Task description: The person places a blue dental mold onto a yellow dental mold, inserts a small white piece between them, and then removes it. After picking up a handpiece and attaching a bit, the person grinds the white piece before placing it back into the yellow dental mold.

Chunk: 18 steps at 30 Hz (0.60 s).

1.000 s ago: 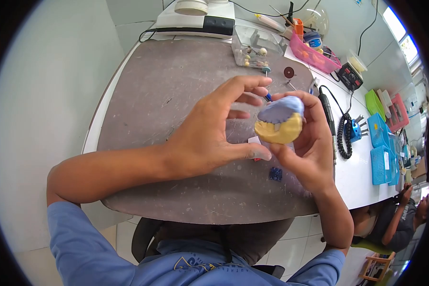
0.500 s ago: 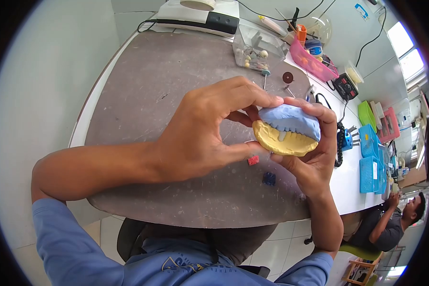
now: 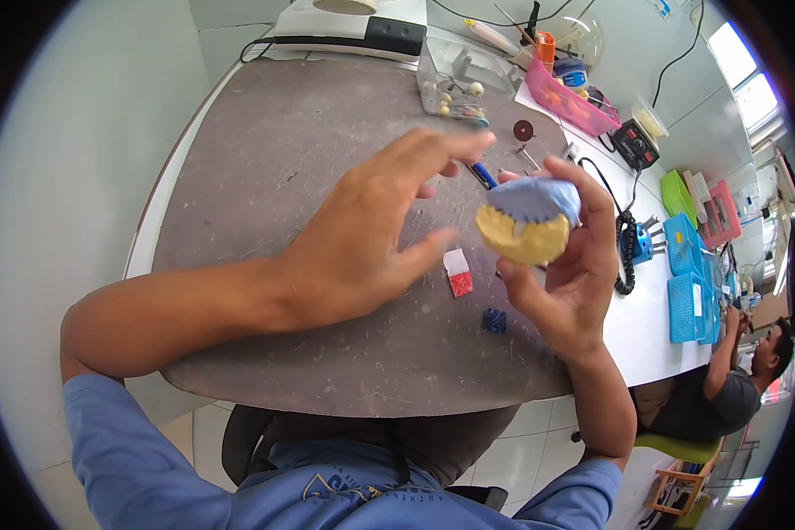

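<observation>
My right hand (image 3: 583, 269) grips a pair of dental casts, the blue upper cast (image 3: 534, 200) meeting the yellow lower cast (image 3: 523, 240) along the teeth. A pale tooth shows at the front between them. Just left of the casts, my left hand (image 3: 389, 212) is open, its thumb and fingers apart and slightly blurred. Below the hands, on the grey-brown bench top (image 3: 327, 371), lie a red-and-white piece (image 3: 459, 274) and a small dark blue piece (image 3: 495, 321). A blue pen-like tool (image 3: 482, 175) lies behind the casts.
A clear box (image 3: 468, 84) with mounted burs stands at the back, beside a pink basket (image 3: 570, 106). A brown disc (image 3: 523, 131) lies near it. Blue baskets (image 3: 685, 305) and a black control box (image 3: 634, 144) are on the right. Another person (image 3: 724, 384) sits at far right.
My left hand has let go of the casts and drawn back to the left, its fingers opening. The right hand now holds both casts alone and has tilted them slightly.
</observation>
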### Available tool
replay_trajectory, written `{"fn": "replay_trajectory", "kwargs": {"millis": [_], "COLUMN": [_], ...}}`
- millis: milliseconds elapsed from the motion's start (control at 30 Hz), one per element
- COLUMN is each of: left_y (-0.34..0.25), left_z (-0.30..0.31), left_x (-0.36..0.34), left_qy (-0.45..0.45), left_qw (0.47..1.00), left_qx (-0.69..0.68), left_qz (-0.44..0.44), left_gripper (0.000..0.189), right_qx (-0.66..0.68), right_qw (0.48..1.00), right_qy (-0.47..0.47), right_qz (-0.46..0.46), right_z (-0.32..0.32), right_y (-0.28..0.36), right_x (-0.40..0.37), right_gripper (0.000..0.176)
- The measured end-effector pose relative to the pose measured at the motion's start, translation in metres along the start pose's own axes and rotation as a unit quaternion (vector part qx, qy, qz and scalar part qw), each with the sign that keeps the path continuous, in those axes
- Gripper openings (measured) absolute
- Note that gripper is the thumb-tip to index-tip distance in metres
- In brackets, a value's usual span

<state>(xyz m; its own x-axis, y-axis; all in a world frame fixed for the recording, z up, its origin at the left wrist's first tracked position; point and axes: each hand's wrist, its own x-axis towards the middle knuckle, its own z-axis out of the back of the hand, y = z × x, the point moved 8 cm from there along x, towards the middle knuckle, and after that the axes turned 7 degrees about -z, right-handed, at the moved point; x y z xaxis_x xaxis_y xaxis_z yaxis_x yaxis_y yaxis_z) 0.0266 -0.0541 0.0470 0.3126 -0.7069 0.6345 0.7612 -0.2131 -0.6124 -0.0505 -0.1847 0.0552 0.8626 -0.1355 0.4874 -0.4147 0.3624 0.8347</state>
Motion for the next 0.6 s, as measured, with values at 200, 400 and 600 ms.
{"fn": "replay_trajectory", "kwargs": {"millis": [200,400,600], "left_y": [0.006,0.014,0.049], "left_z": [0.012,0.008,0.005], "left_x": [0.002,0.008,0.010], "left_qy": [-0.060,-0.021,0.001], "left_qw": [0.995,0.998,0.997], "left_qx": [-0.076,-0.055,0.028], "left_qz": [0.002,0.011,0.065], "left_gripper": [0.053,0.049,0.024], "right_qx": [-0.350,-0.381,-0.377], "right_qw": [0.929,0.914,0.915], "right_qy": [-0.044,-0.020,-0.017], "right_qz": [0.113,0.136,0.144], "right_z": [0.000,-0.012,-0.010], "right_y": [0.021,0.018,0.012], "right_x": [0.006,0.006,0.013], "right_gripper": [0.059,0.042,0.014]}}
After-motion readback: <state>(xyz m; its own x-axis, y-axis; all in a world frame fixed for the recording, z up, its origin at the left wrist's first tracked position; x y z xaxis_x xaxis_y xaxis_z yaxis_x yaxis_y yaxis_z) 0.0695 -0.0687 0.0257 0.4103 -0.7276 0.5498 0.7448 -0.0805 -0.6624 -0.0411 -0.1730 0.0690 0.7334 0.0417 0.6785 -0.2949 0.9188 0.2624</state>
